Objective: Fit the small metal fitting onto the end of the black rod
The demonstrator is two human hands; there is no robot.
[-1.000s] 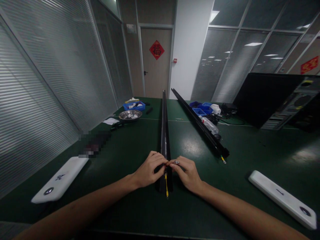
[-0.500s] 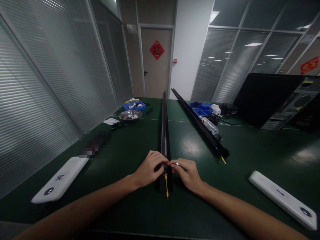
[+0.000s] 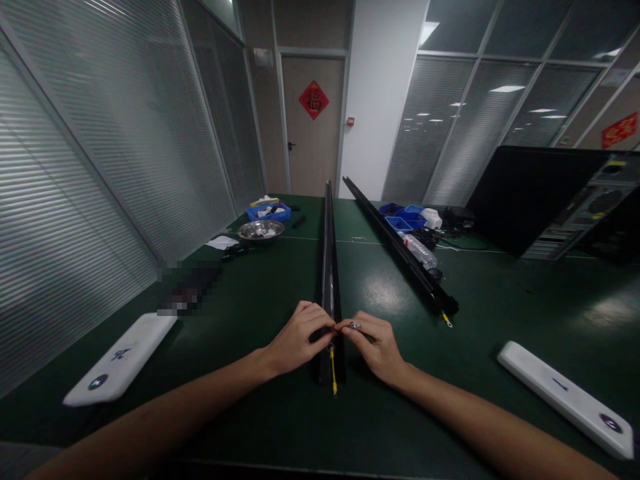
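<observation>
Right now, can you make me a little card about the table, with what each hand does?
Left hand: fingertips at middle black rail
Right hand: fingertips close to the left's
Anything pinched: too small to tell
Yellow wire: near end of that rail
Second black rail: slanting, to the right
Metal bowl: far left

Single head-worn view, looking forward and down over green table (image 3: 240,293) toward door (image 3: 314,153).
</observation>
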